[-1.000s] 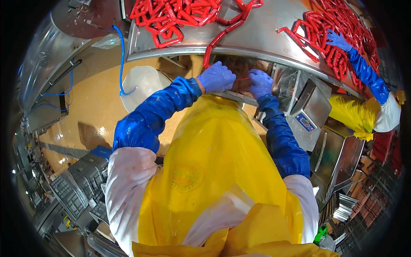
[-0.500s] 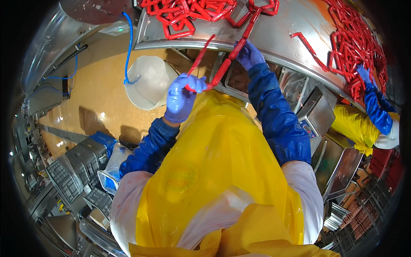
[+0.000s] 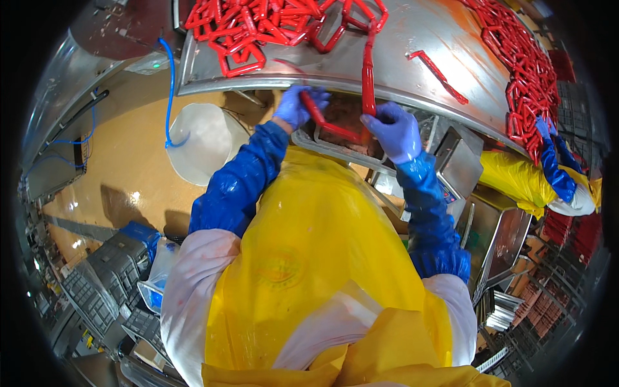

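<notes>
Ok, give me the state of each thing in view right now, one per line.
Left hand: gloved, fingers closed on a red sausage link.
Right hand: gloved, gripping the hanging sausage string.
Sausage pile: heaped on the steel table.
White bucket: upright on the floor.
Co-worker's gloved hand: on the far sausages.

A glossy yellow apron (image 3: 309, 258) covers the front, with a faint round emblem at the chest – white coat sleeves (image 3: 193, 284) show at the shoulders, blue oversleeves (image 3: 238, 187) run down the forearms, and both hands wear purple-blue gloves (image 3: 396, 132)
</notes>
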A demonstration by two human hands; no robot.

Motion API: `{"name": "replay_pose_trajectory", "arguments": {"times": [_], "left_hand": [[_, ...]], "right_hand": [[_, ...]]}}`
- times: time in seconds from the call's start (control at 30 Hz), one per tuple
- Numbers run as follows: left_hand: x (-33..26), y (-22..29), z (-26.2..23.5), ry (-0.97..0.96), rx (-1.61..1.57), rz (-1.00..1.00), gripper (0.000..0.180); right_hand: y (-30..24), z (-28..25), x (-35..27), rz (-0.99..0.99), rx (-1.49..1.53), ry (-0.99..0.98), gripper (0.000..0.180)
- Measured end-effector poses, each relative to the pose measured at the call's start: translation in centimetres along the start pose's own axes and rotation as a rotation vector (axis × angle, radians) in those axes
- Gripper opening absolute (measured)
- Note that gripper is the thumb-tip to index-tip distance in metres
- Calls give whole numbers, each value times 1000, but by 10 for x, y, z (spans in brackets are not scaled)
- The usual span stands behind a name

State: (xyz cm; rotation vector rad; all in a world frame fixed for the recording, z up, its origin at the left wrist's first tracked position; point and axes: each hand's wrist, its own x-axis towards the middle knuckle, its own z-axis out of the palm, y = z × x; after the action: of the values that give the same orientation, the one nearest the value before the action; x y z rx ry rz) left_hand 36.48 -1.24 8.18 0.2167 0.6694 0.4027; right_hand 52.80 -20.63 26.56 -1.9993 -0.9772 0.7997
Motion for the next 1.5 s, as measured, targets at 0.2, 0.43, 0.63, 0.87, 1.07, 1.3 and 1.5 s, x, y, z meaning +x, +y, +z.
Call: {"name": "replay_pose_trajectory", "arguments": {"times": [0.2,0.43,0.63,0.87,1.07,1.3,1.5], "left_hand": [[111,-48,68,-346,-278,-149,21],[156,-44,136,-324,-331,23,30],[146,-11,156,-487,-175,159,18],[98,30,186,-496,1325,954,25],[119,35,121,35,415,185,29],[157,60,89,-93,1239,454,37],[65,85,151,-100,839,89,30]], "right_hand": [[24,-32,-83,140,262,154,15],[148,-38,-119,528,1068,545,20],[250,-66,-13,236,196,562,28],[66,-33,179,410,1115,-217,49],[41,43,223,12,1064,-51,41],[100,63,244,-354,363,91,37],[42,33,196,-523,-123,286,20]]}}
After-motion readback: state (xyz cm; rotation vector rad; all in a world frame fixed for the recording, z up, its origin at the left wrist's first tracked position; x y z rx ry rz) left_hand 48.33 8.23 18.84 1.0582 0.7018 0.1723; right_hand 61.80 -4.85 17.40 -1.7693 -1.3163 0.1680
